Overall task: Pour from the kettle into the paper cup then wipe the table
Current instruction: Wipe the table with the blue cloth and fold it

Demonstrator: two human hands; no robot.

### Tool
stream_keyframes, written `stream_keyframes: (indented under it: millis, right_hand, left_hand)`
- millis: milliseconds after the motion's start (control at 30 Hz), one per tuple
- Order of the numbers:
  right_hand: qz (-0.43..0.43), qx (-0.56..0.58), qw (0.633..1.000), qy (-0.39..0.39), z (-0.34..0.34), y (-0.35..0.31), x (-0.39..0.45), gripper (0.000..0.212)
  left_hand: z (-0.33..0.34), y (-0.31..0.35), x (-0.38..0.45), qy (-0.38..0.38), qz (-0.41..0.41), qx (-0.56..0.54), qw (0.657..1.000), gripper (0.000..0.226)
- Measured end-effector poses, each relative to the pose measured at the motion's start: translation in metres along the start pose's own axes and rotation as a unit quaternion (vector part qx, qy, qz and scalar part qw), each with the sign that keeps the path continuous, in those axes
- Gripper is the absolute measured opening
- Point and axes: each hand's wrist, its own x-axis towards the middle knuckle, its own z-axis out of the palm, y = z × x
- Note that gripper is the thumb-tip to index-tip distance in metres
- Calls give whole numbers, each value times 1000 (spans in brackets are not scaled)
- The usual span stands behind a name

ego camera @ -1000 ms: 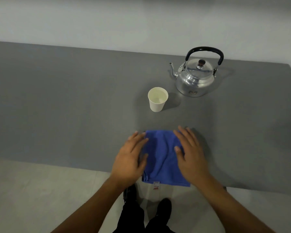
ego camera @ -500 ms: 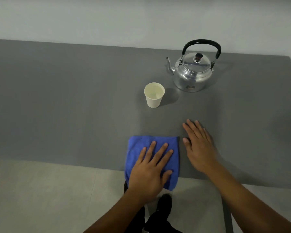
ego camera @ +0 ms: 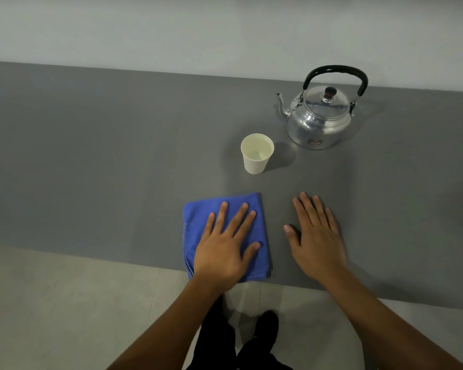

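Observation:
A shiny metal kettle with a black handle stands upright at the back right of the grey table, spout to the left. A white paper cup with liquid in it stands just in front-left of the kettle. A folded blue cloth lies flat at the table's near edge. My left hand presses flat on the cloth, fingers spread. My right hand lies flat on the bare table right of the cloth, holding nothing.
A pale wall runs behind the table's far edge. The table's near edge cuts diagonally across the view, with light floor tiles below it. My dark trousers and shoes show beneath the edge.
My left hand has moved onto the cloth and slid it a little leftward. My right hand has come off the cloth and now rests on the bare table beside it.

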Motion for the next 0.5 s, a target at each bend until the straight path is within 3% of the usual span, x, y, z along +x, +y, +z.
stream_keyframes:
  millis: [100,233,367,500]
  right_hand:
    - [1,0,1000,-2,0,1,-1,71]
    - [7,-1,1000,-13,-3,-1,0,70]
    - [10,-1,1000,-16,-7,-2,-1,70]
    - [6,1,1000,-17,-8,-2,0,69]
  left_hand:
    - [7,-9,-34,-3,36,6,999,68]
    - [-1,-66,-58,10,5,9,1000,70]
    - [-15,-96,-17,10,-57,2,998,71]
    - [-22,-72,42,16,-84,9,996,74]
